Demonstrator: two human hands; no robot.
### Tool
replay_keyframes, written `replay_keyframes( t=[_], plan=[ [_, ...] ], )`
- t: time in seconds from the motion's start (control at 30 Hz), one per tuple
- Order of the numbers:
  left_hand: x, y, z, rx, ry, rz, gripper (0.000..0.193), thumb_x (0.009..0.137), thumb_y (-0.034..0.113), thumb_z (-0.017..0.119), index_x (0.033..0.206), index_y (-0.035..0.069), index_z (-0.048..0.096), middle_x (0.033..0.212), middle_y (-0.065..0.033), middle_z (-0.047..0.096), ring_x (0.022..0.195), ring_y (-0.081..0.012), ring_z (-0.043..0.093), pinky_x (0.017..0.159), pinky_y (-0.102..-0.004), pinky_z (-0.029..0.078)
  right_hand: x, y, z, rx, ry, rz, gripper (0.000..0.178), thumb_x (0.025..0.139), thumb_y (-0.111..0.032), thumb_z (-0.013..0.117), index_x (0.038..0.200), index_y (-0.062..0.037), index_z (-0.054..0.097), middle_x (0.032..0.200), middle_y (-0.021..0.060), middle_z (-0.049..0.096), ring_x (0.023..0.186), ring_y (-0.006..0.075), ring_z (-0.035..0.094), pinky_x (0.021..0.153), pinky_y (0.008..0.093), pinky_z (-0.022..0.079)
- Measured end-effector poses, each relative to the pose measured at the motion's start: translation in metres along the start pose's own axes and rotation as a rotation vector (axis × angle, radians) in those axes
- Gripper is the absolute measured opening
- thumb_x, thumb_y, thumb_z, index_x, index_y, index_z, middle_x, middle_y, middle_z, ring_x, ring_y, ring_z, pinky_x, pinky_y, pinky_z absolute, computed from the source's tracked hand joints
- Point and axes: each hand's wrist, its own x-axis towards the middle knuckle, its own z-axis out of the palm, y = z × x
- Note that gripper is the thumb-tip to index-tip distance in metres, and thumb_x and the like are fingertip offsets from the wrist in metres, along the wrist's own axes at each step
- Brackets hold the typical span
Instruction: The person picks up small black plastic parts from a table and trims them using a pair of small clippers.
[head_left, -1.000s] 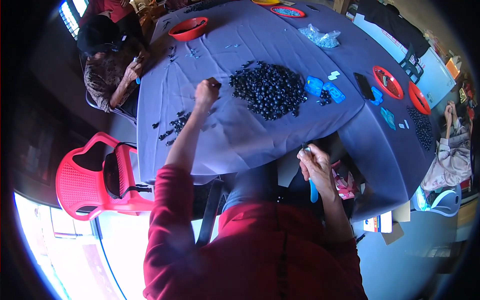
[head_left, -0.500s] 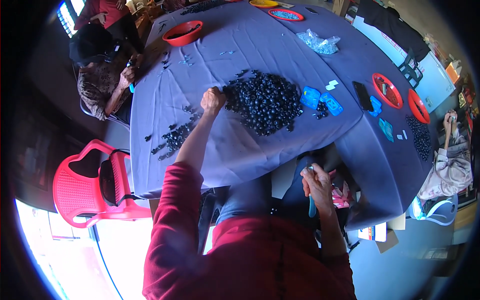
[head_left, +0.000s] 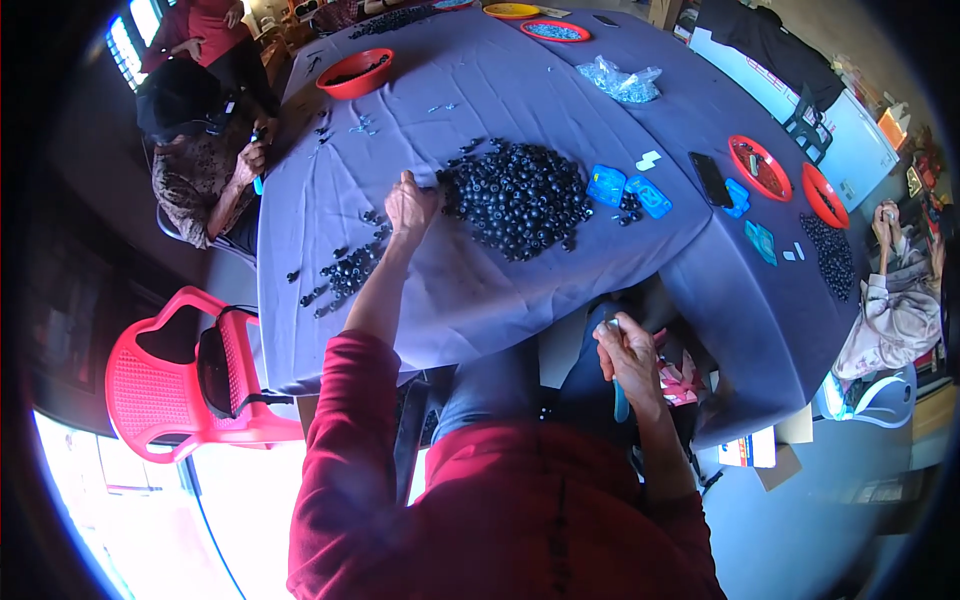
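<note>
My left hand (head_left: 411, 207) is over the table with its fingers bunched together, at the left side of a large heap of small shiny black round pieces (head_left: 515, 200). Whatever those fingers pinch is too small or hidden to make out. A smaller scatter of black pieces (head_left: 350, 272) lies beside my left wrist, nearer the table's left edge. Below the front edge of the table, above my lap, my right hand (head_left: 630, 355) is closed around a tool with a light blue handle (head_left: 621, 402). The handle sticks out under the palm; the tool's working end is mostly hidden.
A purple-grey cloth covers the table (head_left: 470, 320). Blue plastic cases (head_left: 606, 186), a black phone (head_left: 711, 179), a clear bag (head_left: 620, 80) and red bowls (head_left: 355, 75) stand on it. Co-workers sit left (head_left: 205, 165) and right (head_left: 890, 320). A pink chair (head_left: 190, 385) is at left.
My left hand has shifted slightly left and away from the heap, its fingers turning to point forward. My right hand stays around the blue-handled tool. The view has moved a little.
</note>
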Motion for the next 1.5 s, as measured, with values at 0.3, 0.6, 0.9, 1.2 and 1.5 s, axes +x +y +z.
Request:
replay_keyframes(
  t=[0.3, 0.6, 0.9, 1.2, 1.5],
  plan=[
    [-0.068, 0.038, -0.071, -2.076, -0.475, -0.225, 0.017, 0.082, 0.021, 0.049, 0.081, 0.004, 0.053, 0.068, -0.01, 0.053, 0.06, -0.0174, 0.05, 0.056, -0.0293, 0.043, -0.004, -0.021, 0.021, 0.02, 0.014, -0.229, 0.008, 0.084, -0.011, 0.055, 0.08, -0.0043, 0.053, 0.055, -0.0029, 0.046, 0.041, 0.0019, 0.039, 0.037, 0.017, 0.03],
    [-0.179, 0.114, -0.172, -2.215, -1.192, 0.027, 0.051, 0.07, 0.042, 0.066, 0.086, -0.005, 0.051, 0.076, -0.0106, 0.057, 0.066, -0.0141, 0.053, 0.06, -0.0235, 0.042, -0.036, -0.081, 0.042, -0.171, -0.137, -0.761, 0.025, 0.081, -0.004, 0.059, 0.102, 0.004, 0.051, 0.074, 0.0097, 0.064, 0.068, 0.0129, 0.062, 0.062, 0.0242, 0.049],
    [-0.192, 0.124, -0.187, -2.271, -1.272, -0.111, 0.033, 0.074, 0.011, 0.066, 0.099, -0.004, 0.051, 0.085, -0.0082, 0.059, 0.073, -0.0143, 0.06, 0.066, -0.0226, 0.05, -0.048, -0.087, 0.032, -0.26, -0.048, -0.822, 0.017, 0.077, 0.008, 0.056, 0.094, 0.0055, 0.054, 0.073, 0.0097, 0.062, 0.064, 0.0125, 0.062, 0.057, 0.0234, 0.051],
    [-0.19, 0.13, -0.182, -2.411, -1.125, -0.022, 0.021, 0.079, 0.01, 0.062, 0.095, -0.001, 0.055, 0.082, -0.0092, 0.057, 0.071, -0.0126, 0.052, 0.068, -0.0272, 0.042, -0.059, -0.102, 0.031, -0.287, 0.043, -0.703, 0.02, 0.088, -0.019, 0.05, 0.094, -0.0001, 0.051, 0.059, -0.0002, 0.05, 0.051, 0.005, 0.047, 0.046, 0.0178, 0.037],
    [-0.191, 0.137, -0.192, -2.377, -0.933, 0.09, 0.02, 0.079, 0.009, 0.061, 0.096, 0.0, 0.054, 0.083, -0.0082, 0.057, 0.073, -0.0134, 0.053, 0.071, -0.0266, 0.043, -0.063, -0.113, 0.033, -0.384, 0.043, -0.623, 0.024, 0.09, -0.022, 0.048, 0.083, 0.0001, 0.055, 0.055, 0.0003, 0.045, 0.047, 0.0054, 0.039, 0.043, 0.022, 0.033]
  ],
)
